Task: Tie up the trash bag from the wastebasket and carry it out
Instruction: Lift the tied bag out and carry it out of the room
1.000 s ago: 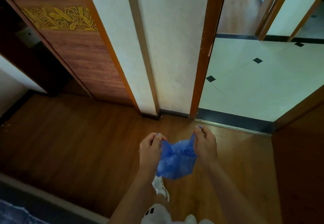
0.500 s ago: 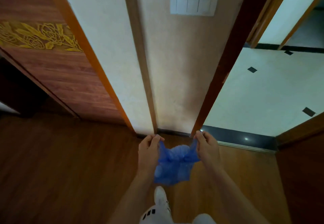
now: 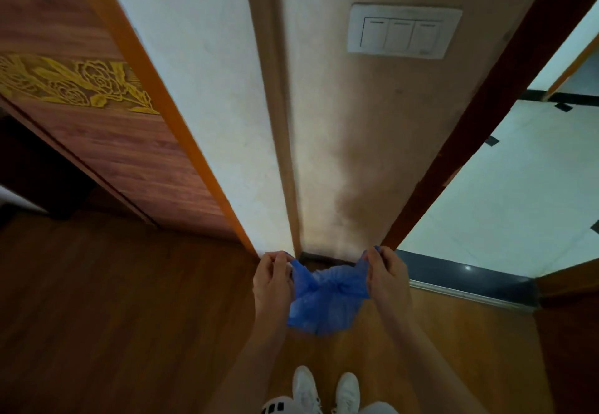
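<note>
A small blue plastic trash bag (image 3: 324, 303) hangs in front of me above the wooden floor, its top gathered into a knot at the middle. My left hand (image 3: 272, 279) pinches the bag's left ear between thumb and fingers. My right hand (image 3: 385, 272) pinches the right ear the same way. The two ears are pulled apart sideways, and the bag's body sags below the knot. No wastebasket is in view.
A wall (image 3: 356, 160) with a triple light switch (image 3: 403, 31) stands straight ahead. A wooden door with a gold floral carving (image 3: 77, 82) is at the left. At the right, a doorway opens onto a white tiled floor (image 3: 518, 206) behind a dark threshold (image 3: 466, 275). My white shoes (image 3: 324, 391) are below.
I have moved closer to the wall and the view has tilted up. Both hands have pulled the bag's ears further apart, tightening the gathered top.
</note>
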The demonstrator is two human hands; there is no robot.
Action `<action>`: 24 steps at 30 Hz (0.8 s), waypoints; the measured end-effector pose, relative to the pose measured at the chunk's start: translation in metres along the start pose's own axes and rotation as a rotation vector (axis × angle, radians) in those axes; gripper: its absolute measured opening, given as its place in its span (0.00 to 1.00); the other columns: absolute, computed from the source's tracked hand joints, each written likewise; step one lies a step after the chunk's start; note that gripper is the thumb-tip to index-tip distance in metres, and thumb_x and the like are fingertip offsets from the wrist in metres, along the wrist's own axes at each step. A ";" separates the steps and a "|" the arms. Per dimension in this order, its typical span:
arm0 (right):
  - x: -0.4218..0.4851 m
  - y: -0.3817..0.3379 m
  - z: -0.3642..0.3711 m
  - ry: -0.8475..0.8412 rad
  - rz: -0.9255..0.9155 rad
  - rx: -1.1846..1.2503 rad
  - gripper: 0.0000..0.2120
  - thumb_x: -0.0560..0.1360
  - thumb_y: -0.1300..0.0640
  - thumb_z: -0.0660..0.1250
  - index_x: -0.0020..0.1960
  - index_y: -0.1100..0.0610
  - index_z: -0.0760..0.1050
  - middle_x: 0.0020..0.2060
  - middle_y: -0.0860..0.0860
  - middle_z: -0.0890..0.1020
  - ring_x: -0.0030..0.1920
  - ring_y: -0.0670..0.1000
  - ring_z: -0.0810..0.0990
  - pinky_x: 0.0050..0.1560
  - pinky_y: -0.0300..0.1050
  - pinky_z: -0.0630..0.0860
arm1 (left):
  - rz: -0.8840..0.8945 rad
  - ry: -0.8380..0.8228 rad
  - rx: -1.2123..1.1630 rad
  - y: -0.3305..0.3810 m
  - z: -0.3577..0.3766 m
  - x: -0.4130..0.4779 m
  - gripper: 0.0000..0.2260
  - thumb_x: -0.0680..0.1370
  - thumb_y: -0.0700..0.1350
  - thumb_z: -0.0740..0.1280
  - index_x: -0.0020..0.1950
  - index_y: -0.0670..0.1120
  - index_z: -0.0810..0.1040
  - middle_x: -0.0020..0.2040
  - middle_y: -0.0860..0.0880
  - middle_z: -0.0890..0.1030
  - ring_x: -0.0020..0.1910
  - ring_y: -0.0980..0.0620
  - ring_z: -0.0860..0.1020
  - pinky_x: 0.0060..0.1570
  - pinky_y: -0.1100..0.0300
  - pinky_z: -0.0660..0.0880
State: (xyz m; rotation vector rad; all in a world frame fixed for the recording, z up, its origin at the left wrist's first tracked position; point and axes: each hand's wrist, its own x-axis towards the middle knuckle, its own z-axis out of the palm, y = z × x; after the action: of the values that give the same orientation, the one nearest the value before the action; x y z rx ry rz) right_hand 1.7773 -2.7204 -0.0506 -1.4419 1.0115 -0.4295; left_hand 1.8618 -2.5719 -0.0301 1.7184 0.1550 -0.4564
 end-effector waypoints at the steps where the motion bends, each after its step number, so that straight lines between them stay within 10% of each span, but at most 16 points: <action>1: 0.001 0.001 -0.001 -0.010 0.003 0.003 0.10 0.82 0.58 0.60 0.51 0.63 0.76 0.40 0.54 0.78 0.39 0.47 0.77 0.32 0.27 0.74 | -0.003 0.001 0.028 -0.004 -0.002 0.001 0.07 0.82 0.47 0.62 0.45 0.50 0.76 0.44 0.37 0.79 0.44 0.38 0.80 0.44 0.44 0.79; 3: 0.001 0.007 -0.004 -0.030 -0.006 -0.003 0.10 0.81 0.58 0.60 0.48 0.63 0.76 0.38 0.55 0.77 0.38 0.50 0.76 0.31 0.28 0.74 | 0.006 0.015 0.040 -0.013 -0.004 0.001 0.06 0.81 0.48 0.64 0.46 0.50 0.77 0.41 0.45 0.80 0.41 0.49 0.81 0.39 0.58 0.77; 12: 0.012 0.046 0.020 -0.101 -0.045 -0.145 0.08 0.81 0.52 0.62 0.43 0.48 0.75 0.38 0.51 0.81 0.41 0.50 0.81 0.43 0.42 0.77 | 0.040 0.048 0.069 -0.042 0.014 0.021 0.07 0.80 0.45 0.65 0.43 0.45 0.78 0.31 0.48 0.77 0.29 0.56 0.74 0.33 0.57 0.74; 24: 0.083 0.163 0.064 0.086 -0.205 -0.449 0.06 0.81 0.51 0.61 0.48 0.52 0.70 0.32 0.40 0.72 0.32 0.38 0.74 0.36 0.24 0.71 | 0.103 0.090 0.304 -0.159 0.041 0.113 0.04 0.77 0.48 0.68 0.43 0.50 0.78 0.37 0.48 0.81 0.37 0.49 0.80 0.39 0.49 0.81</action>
State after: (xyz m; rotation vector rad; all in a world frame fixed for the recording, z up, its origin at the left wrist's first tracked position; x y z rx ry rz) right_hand 1.8207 -2.7224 -0.2394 -1.9552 1.0775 -0.4316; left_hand 1.9003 -2.5960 -0.2246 2.0361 0.0630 -0.3391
